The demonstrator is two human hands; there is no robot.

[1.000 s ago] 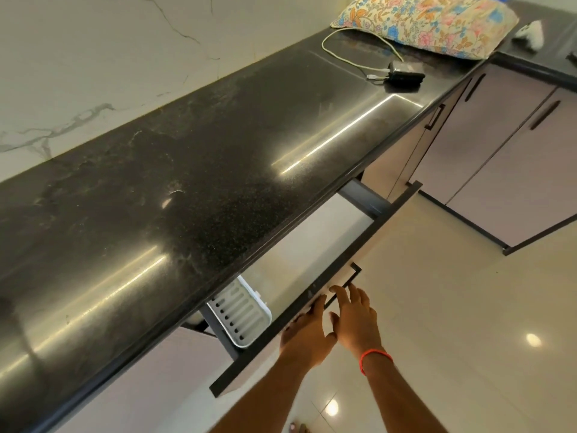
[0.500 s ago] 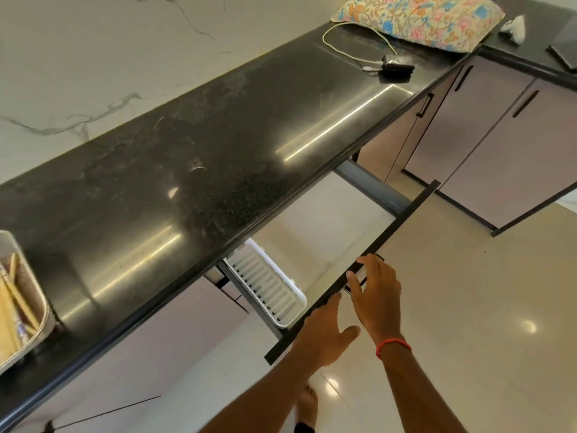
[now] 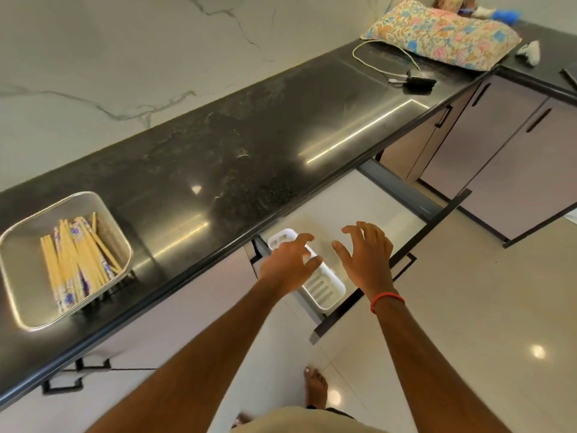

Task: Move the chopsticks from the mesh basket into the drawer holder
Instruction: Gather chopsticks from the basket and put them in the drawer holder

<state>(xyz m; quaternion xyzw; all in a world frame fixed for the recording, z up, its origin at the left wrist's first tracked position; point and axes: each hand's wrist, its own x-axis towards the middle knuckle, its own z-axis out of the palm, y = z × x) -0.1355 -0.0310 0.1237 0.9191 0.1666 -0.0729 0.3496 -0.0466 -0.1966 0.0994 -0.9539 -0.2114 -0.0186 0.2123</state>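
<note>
A metal mesh basket point(image 3: 18, 295) stands on the black counter at the left, holding several yellow chopsticks point(image 3: 75, 257) with blue-patterned ends. Under the counter a drawer point(image 3: 390, 264) is pulled out, with a white slotted holder point(image 3: 324, 289) lying at its left end. My left hand point(image 3: 288, 265) hovers over the holder with fingers spread and holds nothing. My right hand point(image 3: 367, 254), with a red band at the wrist, is open above the drawer's pale floor, just to the right of the holder.
The black counter point(image 3: 234, 157) runs along a marble wall. At its far right lie a floral pillow point(image 3: 443, 35), a white cable and a small black device point(image 3: 418, 81). Lilac cabinet doors point(image 3: 515, 164) stand beyond the drawer. My bare foot point(image 3: 315, 385) is on the tiled floor.
The drawer has come further out. Both hands have left its front edge and now hover open over the inside. The view has swung left, bringing the basket fully into sight.
</note>
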